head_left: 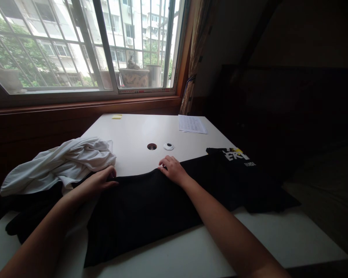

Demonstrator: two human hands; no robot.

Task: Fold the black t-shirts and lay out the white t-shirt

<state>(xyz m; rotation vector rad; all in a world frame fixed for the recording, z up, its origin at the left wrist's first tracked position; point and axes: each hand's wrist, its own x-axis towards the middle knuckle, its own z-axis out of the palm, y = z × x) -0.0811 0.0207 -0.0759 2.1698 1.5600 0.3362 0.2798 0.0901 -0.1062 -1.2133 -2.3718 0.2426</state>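
A black garment (145,212) lies spread over the white table (162,255), in front of me. My left hand (106,179) pinches its far edge near the left end. Further right along the same edge, my right hand (172,170) has its fingers bent over the cloth, thumb and fingertips together. Another black garment with white and yellow print (237,154) lies at the right, meeting or overlapping the first; the join is too dark to tell. Beside my left hand is a crumpled white cloth (66,158), with more black cloth (37,208) under it.
Papers (192,124) lie at the table's far right, yellow notes (116,116) at its far left. A round cable hole (152,146) and a small white disc (168,146) sit mid-table. Beyond are a barred window (133,46) and a curtain (193,58).
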